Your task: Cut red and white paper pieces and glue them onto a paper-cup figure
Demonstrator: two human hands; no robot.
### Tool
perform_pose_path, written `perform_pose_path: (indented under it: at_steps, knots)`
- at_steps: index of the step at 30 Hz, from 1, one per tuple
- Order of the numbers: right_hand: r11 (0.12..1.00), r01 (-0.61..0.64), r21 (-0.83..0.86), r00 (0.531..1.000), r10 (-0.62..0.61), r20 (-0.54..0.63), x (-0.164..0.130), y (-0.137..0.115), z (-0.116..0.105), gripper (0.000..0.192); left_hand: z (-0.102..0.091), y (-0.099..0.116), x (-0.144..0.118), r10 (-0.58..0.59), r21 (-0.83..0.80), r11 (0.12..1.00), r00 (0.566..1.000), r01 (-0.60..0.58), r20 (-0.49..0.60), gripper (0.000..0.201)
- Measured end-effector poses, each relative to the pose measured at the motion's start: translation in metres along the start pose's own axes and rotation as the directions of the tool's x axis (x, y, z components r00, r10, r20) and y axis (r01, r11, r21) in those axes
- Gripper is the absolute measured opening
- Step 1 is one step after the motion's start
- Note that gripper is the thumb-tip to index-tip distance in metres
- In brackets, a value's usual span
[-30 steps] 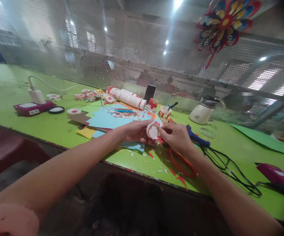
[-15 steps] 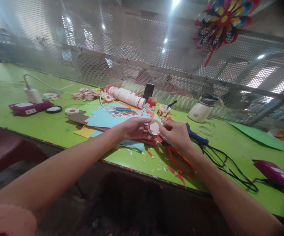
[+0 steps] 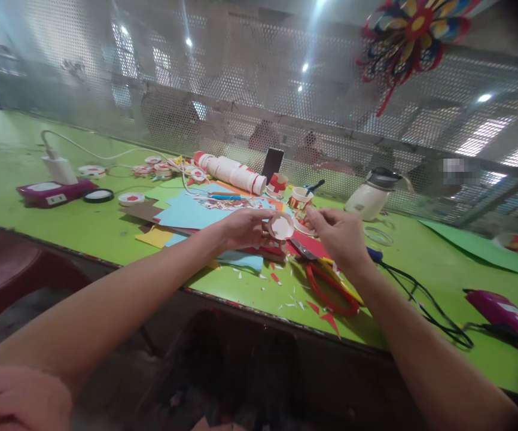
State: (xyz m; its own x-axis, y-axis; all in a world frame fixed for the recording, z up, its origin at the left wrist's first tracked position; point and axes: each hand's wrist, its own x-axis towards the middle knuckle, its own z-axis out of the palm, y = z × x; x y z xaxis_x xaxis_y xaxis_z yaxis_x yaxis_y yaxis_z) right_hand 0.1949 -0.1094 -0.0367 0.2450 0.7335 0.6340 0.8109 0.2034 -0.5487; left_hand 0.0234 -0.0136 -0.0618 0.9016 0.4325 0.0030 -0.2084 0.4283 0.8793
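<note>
My left hand [image 3: 245, 228] grips a small paper cup [image 3: 281, 226] with a red rim, its white bottom turned toward me, just above the green table [image 3: 84, 230]. My right hand [image 3: 337, 236] hovers a little to the right of the cup, apart from it, with thumb and fingertips pinched together; I cannot make out anything between them. Red-handled scissors [image 3: 331, 293] lie on the table under my right wrist, among small red and white paper scraps. Sheets of blue, yellow and brown paper [image 3: 191, 214] lie under and behind my left hand.
Behind the paper lie a stack of paper cups [image 3: 232, 170], a phone [image 3: 271, 164] and two decorated cups [image 3: 299, 197]. A white kettle [image 3: 369, 200], black cable [image 3: 420, 299] and magenta box [image 3: 505, 317] sit right. A magenta power strip [image 3: 48, 193] sits left. Perforated metal mesh [image 3: 241, 90] backs the table.
My right hand has let go of the cup and drawn away to the right and slightly up. My left hand keeps the cup, tilted a little more toward me.
</note>
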Motion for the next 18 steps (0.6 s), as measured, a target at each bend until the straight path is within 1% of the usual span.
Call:
perform_pose_path:
  at_steps: [3,6,9,12,15,18]
  knots:
    - [0.999,-0.029,0.045,0.997,0.032,-0.064,0.003,0.003,-0.006,0.032,-0.001,0.001,0.003,0.04,-0.028,0.999,0.996,-0.043,-0.085,0.023]
    - [0.994,-0.064,0.085,0.995,0.07,-0.07,0.005,0.005,-0.009,0.028,-0.003,0.001,0.005,0.077,-0.031,0.996,0.985,-0.083,-0.153,0.023]
    - [0.99,-0.084,0.11,0.996,0.084,0.009,0.004,0.002,-0.008,0.026,-0.004,0.001,0.006,0.104,-0.041,0.993,0.977,-0.114,-0.185,0.021]
    - [0.992,-0.048,0.118,0.993,0.035,0.109,0.001,-0.005,-0.005,0.024,-0.004,0.002,0.005,0.129,-0.042,0.989,0.975,-0.138,-0.181,0.019]
    - [0.994,-0.017,0.104,0.977,-0.005,0.212,0.0,-0.011,-0.006,0.024,-0.001,0.002,0.003,0.103,-0.045,0.993,0.982,-0.111,-0.161,0.019]
    - [0.999,-0.018,0.044,0.951,0.004,0.308,0.0,-0.016,-0.011,0.022,0.001,0.0,0.003,0.094,-0.071,0.992,0.982,-0.107,-0.165,0.019]
